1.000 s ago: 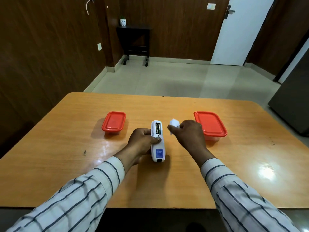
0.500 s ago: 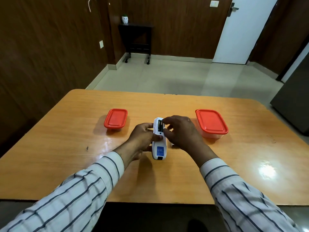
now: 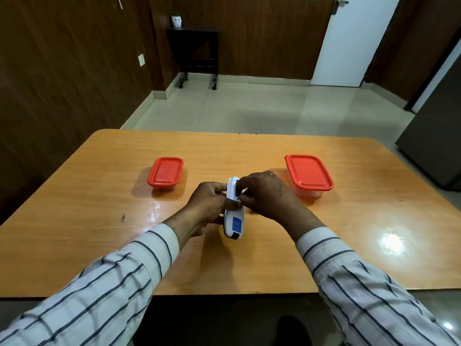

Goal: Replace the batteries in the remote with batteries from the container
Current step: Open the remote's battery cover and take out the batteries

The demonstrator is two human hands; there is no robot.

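The white remote (image 3: 233,222) lies back-up in the middle of the table, its blue label toward me and its battery compartment (image 3: 237,190) uncovered. My left hand (image 3: 207,203) grips the remote's left side and tilts it up. My right hand (image 3: 267,196) is curled over the compartment, thumb and forefinger pinched on a dark battery there. A small red-lidded container (image 3: 166,172) stands to the left, and a larger red-lidded container (image 3: 308,172) to the right; both are closed. A pale sliver under my right hand may be the battery cover.
The wooden table (image 3: 99,196) has rounded far corners, and its front edge is close to me. Beyond it are tiled floor, a dark side table (image 3: 194,51) against the wall and a white door (image 3: 349,41). A grey cabinet (image 3: 439,146) stands at the right.
My right hand, which held the white cover away from the remote, came back without it and now pinches at the compartment. The remote has tipped up onto its side.
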